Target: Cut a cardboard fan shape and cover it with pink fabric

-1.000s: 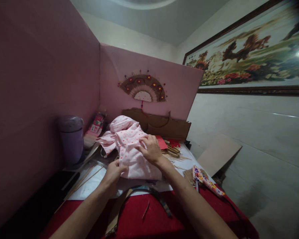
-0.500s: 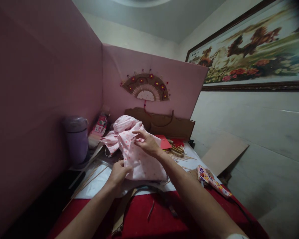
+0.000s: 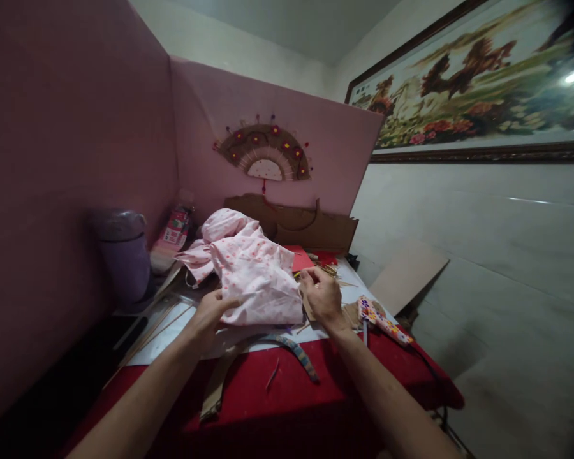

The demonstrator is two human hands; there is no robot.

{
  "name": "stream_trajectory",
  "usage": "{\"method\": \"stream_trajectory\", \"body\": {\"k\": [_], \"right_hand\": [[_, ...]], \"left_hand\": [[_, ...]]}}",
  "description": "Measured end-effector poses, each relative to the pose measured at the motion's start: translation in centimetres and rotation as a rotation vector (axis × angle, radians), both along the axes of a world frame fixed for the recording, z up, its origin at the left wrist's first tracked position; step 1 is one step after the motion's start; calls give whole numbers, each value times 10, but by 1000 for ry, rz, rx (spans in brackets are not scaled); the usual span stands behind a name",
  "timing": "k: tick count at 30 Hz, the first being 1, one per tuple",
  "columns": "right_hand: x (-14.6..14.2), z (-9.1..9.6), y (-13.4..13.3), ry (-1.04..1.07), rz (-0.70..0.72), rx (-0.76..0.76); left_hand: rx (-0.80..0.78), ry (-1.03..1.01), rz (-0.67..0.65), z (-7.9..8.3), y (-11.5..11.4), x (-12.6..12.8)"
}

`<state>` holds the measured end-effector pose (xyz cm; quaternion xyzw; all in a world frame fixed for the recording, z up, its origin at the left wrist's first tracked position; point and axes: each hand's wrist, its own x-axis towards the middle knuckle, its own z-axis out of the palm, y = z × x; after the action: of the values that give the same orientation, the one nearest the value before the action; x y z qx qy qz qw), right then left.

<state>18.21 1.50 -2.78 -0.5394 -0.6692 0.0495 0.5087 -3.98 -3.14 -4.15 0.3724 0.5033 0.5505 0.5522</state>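
Note:
A pink cloth with small red dots (image 3: 261,277) lies bunched at its far left and spread flatter towards me. At the near left edge of the cloth, my left hand (image 3: 213,312) grips it with the thumb on top. Just past the cloth's right edge is my right hand (image 3: 323,296), its fingers curled closed. Whatever those fingers may hold is hidden. Beside and partly under that hand shows a brown cardboard piece (image 3: 309,309). In front of the cloth lie a curved cardboard strip (image 3: 215,389) and a striped curved band (image 3: 299,357).
A flower-patterned glue gun (image 3: 382,322) lies at the right. Thin sticks (image 3: 148,335) and a purple cup (image 3: 124,261) are at the left. Behind the cloth are a red paper (image 3: 299,258) and a cardboard sheet (image 3: 335,233). A decorated fan (image 3: 268,150) hangs on the pink panel.
My right hand has moved from on top of the cloth to its right side, and the cloth's near part lies flatter. My left hand still holds the cloth. The view has shifted slightly.

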Motion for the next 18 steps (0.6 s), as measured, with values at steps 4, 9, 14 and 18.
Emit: {"method": "stream_trajectory", "body": {"k": [4,9,14,18], "right_hand": [[2,-25,-11,-75,4,63],[3,-42,-18,-206,-1,235],[11,-47,-15,-313,-85,288],[15,-48,-9,-380,-181,315]], "left_hand": [[11,4,31,1,1,0],[106,66,5,-1,5,-2],[130,117,31,-1,8,-4],[156,180,92,-4,12,-7]]}}
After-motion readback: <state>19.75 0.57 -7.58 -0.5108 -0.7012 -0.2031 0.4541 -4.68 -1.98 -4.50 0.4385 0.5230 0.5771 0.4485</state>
